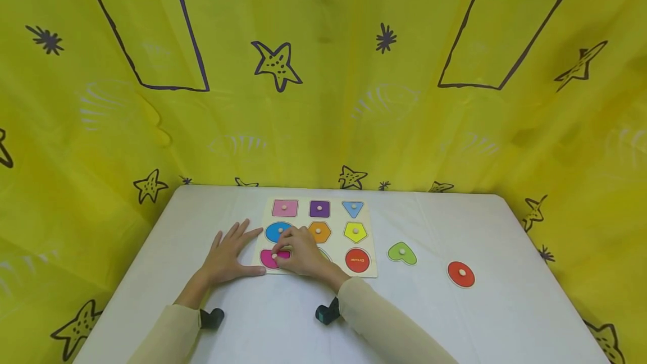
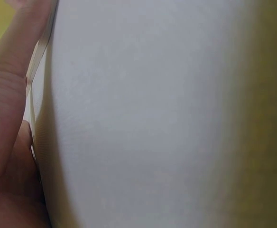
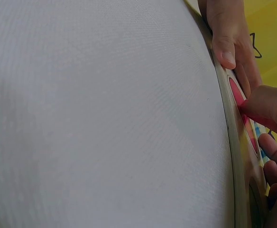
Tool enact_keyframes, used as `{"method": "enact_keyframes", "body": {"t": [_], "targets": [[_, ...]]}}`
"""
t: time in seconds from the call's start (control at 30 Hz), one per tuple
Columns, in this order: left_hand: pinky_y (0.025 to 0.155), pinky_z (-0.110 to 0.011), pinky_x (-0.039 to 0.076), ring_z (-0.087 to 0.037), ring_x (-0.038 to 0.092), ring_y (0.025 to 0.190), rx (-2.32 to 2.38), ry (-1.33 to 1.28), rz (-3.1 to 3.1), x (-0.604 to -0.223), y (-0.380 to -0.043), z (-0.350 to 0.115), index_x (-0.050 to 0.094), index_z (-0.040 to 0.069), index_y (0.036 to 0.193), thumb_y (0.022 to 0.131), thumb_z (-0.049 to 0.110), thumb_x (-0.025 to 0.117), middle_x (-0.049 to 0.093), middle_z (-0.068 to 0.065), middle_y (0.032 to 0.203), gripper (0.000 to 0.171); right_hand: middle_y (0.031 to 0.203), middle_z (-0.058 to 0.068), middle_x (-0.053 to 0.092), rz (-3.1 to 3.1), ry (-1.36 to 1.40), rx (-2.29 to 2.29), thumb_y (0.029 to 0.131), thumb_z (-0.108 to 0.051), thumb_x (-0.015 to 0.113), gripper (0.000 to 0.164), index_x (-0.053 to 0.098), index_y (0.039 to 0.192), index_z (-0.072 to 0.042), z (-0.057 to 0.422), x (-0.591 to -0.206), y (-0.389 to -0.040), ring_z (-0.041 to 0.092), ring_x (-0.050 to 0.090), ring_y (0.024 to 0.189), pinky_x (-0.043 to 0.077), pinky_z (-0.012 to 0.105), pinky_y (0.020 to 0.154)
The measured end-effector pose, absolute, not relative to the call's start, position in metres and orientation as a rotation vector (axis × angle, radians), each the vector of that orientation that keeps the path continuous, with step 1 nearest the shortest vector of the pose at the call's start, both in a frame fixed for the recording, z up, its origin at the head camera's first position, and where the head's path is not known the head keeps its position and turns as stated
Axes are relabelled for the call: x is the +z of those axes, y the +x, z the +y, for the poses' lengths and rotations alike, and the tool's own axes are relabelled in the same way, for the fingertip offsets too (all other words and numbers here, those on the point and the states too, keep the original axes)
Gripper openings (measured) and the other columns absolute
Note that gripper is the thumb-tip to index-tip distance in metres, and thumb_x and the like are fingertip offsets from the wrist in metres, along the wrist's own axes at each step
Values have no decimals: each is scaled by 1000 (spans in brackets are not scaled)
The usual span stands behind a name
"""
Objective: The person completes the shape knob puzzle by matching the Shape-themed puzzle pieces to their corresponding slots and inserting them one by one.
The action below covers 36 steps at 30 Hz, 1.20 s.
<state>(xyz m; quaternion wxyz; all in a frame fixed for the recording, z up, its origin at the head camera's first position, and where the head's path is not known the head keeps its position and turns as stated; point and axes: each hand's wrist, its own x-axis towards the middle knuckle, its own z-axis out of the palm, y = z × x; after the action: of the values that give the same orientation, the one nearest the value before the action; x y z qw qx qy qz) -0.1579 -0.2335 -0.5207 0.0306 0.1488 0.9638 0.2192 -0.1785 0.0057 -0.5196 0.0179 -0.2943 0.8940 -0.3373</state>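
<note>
A pale puzzle board (image 1: 337, 249) lies on the table, bearing knobbed shapes in several colours. My right hand (image 1: 303, 251) pinches the small knob of the magenta half-round piece (image 1: 265, 260) at the board's front left corner. In the right wrist view, thumb and fingertips stand right over that magenta piece (image 3: 236, 90). My left hand (image 1: 226, 257) is spread at the board's left side, its thumb at the front left corner and fingers toward the blue oval (image 1: 273, 232). The right hand partly covers the orange hexagon (image 1: 323, 232) and the front middle recess.
Off the board to the right lie a green heart piece (image 1: 396, 254) and, farther out, a red round piece (image 1: 456, 278). The board's front right spot shows a printed red circle (image 1: 358, 266). A yellow patterned curtain (image 1: 323, 117) hangs behind the white table (image 1: 429, 319).
</note>
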Motion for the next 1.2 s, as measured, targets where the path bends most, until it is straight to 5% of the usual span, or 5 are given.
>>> {"method": "enact_keyframes", "body": {"t": [0.5,0.77,0.9,1.2], "targets": [[116,-76,1,-50,16,152,707,456,2960,-523,-156,-232,48,21,155,73,67,80,25,-22,167,99,117,-8,64,2729,-936,-1038,90,-27,77,14,81,103,-26,12,-517,-177,12,47,104,42,30,89],[117,-76,2,-49,16,152,682,456,2970,-524,-155,-233,47,22,155,73,69,79,25,-21,167,100,121,-9,62,2607,-910,-1117,94,-30,77,23,75,117,-27,27,-505,-174,10,52,118,48,37,103],[117,-75,2,-50,16,152,685,451,2972,-522,-155,-234,47,22,155,73,68,79,26,-22,167,100,125,-10,62,2602,-913,-1139,95,-27,75,25,74,120,-24,40,-497,-173,12,52,120,50,33,99],[118,-74,1,-49,15,153,684,433,2964,-522,-156,-232,47,21,155,72,69,79,25,-22,167,102,121,-1,66,2604,-904,-1254,93,-21,78,28,74,118,-11,83,-477,-177,23,53,120,50,47,100]]}}
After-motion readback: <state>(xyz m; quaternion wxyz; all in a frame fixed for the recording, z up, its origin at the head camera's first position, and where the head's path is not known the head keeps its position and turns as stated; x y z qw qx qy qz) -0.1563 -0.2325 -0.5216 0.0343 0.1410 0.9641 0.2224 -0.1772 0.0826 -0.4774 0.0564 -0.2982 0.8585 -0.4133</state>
